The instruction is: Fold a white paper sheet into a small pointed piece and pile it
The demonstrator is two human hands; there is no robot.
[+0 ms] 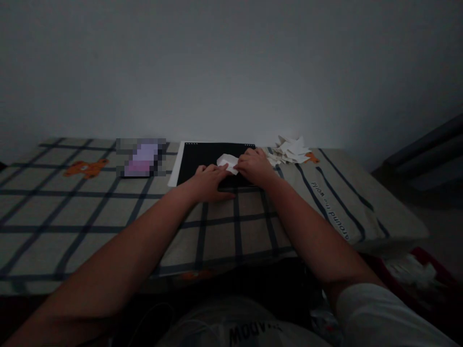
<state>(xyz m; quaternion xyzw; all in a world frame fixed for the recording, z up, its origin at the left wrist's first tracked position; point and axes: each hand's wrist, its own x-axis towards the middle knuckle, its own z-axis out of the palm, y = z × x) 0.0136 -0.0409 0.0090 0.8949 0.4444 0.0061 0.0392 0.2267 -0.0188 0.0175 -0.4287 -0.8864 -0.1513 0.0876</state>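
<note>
A small white folded paper (pixel 226 161) lies on a black mat (pixel 202 156) at the far middle of the table. My left hand (pixel 208 181) rests flat on the mat, its fingertips touching the paper's near left edge. My right hand (pixel 254 165) presses on the paper's right side with curled fingers. Both forearms stretch forward over the checked tablecloth (pixel 90 212).
A heap of white paper pieces (pixel 291 149) sits right of the mat by the wall. A blurred purple object (pixel 142 157) lies left of the mat. An orange bear print (pixel 85 168) marks the cloth. Red bag with white contents (pixel 415 272) stands below the table's right edge.
</note>
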